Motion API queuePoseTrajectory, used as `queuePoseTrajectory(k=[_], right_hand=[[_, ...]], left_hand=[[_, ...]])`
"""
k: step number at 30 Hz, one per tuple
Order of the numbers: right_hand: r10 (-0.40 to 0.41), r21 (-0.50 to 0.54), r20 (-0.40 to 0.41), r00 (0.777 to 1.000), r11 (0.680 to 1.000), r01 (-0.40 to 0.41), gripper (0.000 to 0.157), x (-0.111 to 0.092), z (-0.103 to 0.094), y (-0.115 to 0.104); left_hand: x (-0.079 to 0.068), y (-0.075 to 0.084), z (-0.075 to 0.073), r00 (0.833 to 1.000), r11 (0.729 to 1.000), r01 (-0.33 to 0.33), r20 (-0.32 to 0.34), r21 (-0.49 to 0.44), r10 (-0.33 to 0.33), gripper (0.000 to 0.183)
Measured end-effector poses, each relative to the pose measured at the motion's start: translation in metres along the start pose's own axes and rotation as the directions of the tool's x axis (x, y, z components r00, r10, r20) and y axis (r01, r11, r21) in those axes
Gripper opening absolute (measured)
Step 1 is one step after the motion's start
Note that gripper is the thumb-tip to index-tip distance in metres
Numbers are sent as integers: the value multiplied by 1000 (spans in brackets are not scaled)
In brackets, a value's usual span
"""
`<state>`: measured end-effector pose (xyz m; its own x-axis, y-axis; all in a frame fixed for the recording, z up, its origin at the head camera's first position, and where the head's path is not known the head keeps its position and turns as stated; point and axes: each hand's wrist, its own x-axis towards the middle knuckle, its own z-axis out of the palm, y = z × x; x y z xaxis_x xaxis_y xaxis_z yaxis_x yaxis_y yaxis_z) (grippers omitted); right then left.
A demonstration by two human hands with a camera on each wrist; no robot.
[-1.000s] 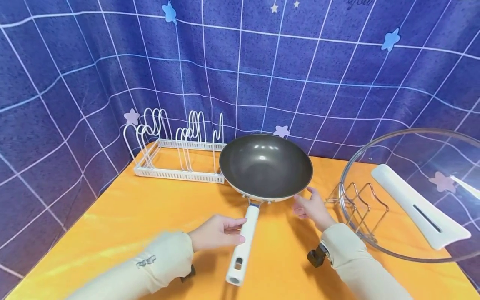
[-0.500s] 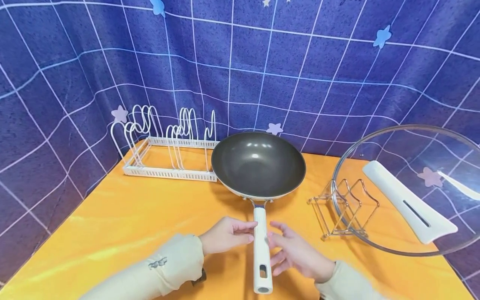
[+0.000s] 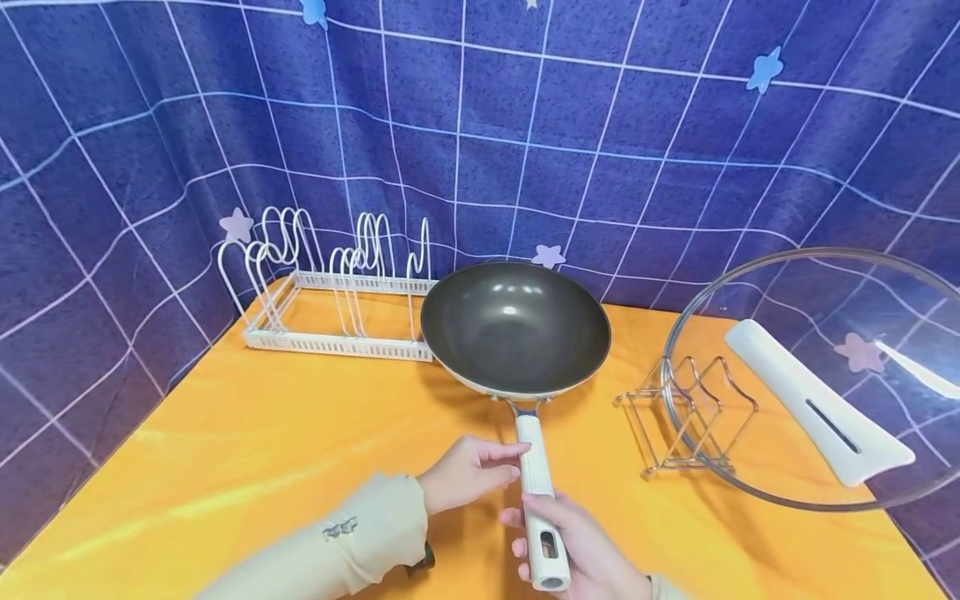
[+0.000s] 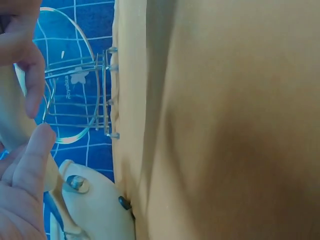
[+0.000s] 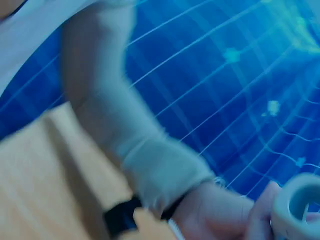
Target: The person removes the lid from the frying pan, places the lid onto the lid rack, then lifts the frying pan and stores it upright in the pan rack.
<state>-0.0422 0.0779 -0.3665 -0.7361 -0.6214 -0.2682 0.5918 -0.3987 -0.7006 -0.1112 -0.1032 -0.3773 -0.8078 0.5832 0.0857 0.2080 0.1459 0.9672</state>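
Note:
A dark wok with a pale outside sits on the table, its white handle pointing toward me. My right hand grips the rear part of the handle, thumb on top and fingers curled underneath. Along the handle's left side, nearer the pan, my left hand touches it with extended fingers and thumb. In the left wrist view the wok's pale underside and handle show beside the left hand. The right wrist view catches the hollow handle end beside the right hand.
A white wire rack stands left of the wok, close to its rim. At right, a large glass lid with a white slotted grip stands in a small metal rack. A blue curtain hangs behind the orange tabletop.
The right hand has left the wok's rim and now grips the handle. The handle has swung rightward, and the left hand has moved right with it.

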Motion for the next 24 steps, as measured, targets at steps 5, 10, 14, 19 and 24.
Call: queuePoseTrajectory(k=[5,10,14,19,24], right_hand=[[-9,269,109,994,963,-20,32,1,1,7],[-38,446,244,969,892,-77,18,6,2,16],[-68,510,315,947,854,-108,21,8,0,21],[-90,529,338,937,842,-110,22,10,-2,25],[-99,499,336,937,862,-88,21,13,1,29]], left_hand=[[2,-4,1,995,993,31,-93,-109,-42,33],[9,-7,9,953,947,85,-253,-310,-168,33],[18,-7,19,917,858,123,-273,-499,-290,22],[30,-10,30,917,720,198,-134,-665,-375,28],[40,-12,36,899,614,291,-8,-733,-437,31]])
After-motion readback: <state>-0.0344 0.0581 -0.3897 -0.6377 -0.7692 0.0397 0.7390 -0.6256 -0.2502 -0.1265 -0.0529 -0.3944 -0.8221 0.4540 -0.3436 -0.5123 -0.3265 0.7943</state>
